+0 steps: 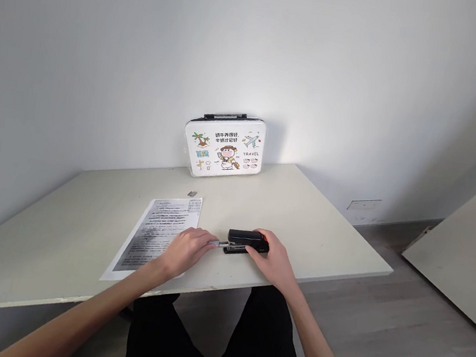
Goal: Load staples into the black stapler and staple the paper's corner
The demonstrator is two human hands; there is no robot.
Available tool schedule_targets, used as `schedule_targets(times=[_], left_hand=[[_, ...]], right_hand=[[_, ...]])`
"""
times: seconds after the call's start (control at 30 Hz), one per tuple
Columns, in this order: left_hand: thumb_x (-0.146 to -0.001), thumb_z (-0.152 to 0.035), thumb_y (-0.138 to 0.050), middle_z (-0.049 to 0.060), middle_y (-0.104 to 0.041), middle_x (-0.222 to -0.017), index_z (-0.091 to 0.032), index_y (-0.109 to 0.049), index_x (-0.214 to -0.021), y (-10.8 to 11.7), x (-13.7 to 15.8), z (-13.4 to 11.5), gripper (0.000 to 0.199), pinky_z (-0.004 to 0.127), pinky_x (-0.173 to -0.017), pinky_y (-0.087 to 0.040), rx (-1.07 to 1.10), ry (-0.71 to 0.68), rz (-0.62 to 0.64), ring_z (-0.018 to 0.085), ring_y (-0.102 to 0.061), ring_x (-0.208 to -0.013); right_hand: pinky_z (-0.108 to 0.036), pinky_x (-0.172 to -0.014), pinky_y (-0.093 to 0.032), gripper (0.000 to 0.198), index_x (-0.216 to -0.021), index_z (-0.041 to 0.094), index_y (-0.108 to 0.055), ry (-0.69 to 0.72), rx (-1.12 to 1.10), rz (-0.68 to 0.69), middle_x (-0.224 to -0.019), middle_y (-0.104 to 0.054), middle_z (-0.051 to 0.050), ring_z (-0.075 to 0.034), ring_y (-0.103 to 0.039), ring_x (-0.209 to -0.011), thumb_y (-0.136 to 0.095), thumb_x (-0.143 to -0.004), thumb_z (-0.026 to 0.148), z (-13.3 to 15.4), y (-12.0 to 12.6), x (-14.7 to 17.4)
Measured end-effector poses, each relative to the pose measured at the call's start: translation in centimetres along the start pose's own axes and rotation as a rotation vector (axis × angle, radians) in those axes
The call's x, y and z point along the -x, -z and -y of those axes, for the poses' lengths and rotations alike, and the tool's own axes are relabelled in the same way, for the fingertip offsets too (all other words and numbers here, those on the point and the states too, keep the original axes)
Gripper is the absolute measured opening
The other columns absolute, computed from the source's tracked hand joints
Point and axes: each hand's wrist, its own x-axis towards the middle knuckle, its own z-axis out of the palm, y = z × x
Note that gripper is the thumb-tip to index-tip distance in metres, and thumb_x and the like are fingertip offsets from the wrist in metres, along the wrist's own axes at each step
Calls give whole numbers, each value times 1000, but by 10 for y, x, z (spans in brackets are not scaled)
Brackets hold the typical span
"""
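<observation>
Gripping the stapler (244, 238) at its rear end, the right hand (275, 260) wraps the body with thumb and fingers closed around it. The left hand (186, 251) has its fingers bent together in a narrow pinch on a slim metal piece (220, 243) at the front of the stapler.

Possible faults:
- Slippage: the metal piece offers little surface to the fingertips, so an uneven pull could release it abruptly. Whether staples lie in it cannot be told; any loose ones could scatter.
- Pinching: pressure from the right hand on the upper arm could trap a fingertip placed near the gap.
- Falling: the stapler is near the near edge of the desk (323, 232), so a lost grip could send parts over it.
- Creasing: the left hand overlaps the right side of the printed sheet (156, 220); downward pressure could drag it. Contact is not clear.

Location: the stapler lies directly left of the right palm and to the right of the left fingertips, bridged to them by the metal piece. On the desk, it sits between the sheet and the near right corner.
</observation>
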Motion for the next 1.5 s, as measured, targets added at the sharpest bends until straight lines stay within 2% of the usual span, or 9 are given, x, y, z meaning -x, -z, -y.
schedule_targets(times=[0.27, 0.63, 0.87, 0.97, 1.13, 1.37, 1.5], left_hand=[[-111, -45, -45, 3, -80, -108, -25, -75, -114, -1, -2, -5, 36, 38, -83, -57, 92, 113, 8, 25, -75, -97], [-111, -37, -48, 8, -77, -107, -21, -75, -117, 0, -3, -4, 32, 38, -83, -57, -22, 55, 100, 26, -71, -98], [-110, -40, -50, 6, -77, -107, -23, -72, -126, 9, 16, 15, 32, 35, -85, -56, 212, 41, 76, 22, -72, -99], [-109, -44, -54, 6, -78, -105, -23, -75, -122, 10, 17, 18, 32, 34, -86, -56, 301, 20, 81, 21, -73, -95], [-104, -52, -61, 7, -79, -102, -22, -77, -113, 4, 5, 17, 35, 34, -84, -56, 381, -76, 99, 22, -72, -96], [-106, -51, -59, 7, -77, -100, -21, -75, -111, -9, -23, 10, 34, 32, -80, -53, 419, -185, 124, 21, -71, -92], [-107, -54, -54, 7, -72, -94, -19, -70, -100, -19, -29, 8, 39, 31, -72, -50, 382, -200, 92, 21, -67, -86]], right_hand=[[-46, -103, -53, 35, -125, 27, -61, 2, 6, 7, -128, -71, -7, -28, -67, -118, -66, -92, 40, -1, 0, 0], [-45, -97, -57, 36, -127, 27, -60, -9, 29, 19, -129, -70, -8, -29, -67, -118, -65, -94, 42, 0, 1, 2], [-48, -106, -53, 39, -128, 27, -60, -14, 28, 12, -132, -69, -8, -29, -66, -122, -67, -94, 46, 3, 2, 4], [-47, -107, -53, 46, -133, 28, -58, -38, 24, 36, -137, -67, -8, -30, -64, -127, -67, -95, 52, 7, 4, 5], [-45, -105, -55, 44, -132, 29, -59, -9, 25, 88, -137, -67, -8, -29, -65, -127, -62, -97, 57, 10, 7, 5], [-45, -102, -56, 44, -129, 28, -61, 2, 78, 63, -132, -70, -8, -29, -68, -122, -64, -96, 57, 7, 7, 5], [-45, -99, -57, 43, -127, 27, -61, 11, 108, 67, -130, -71, -9, -29, -69, -120, -64, -96, 57, 7, 7, 6]])
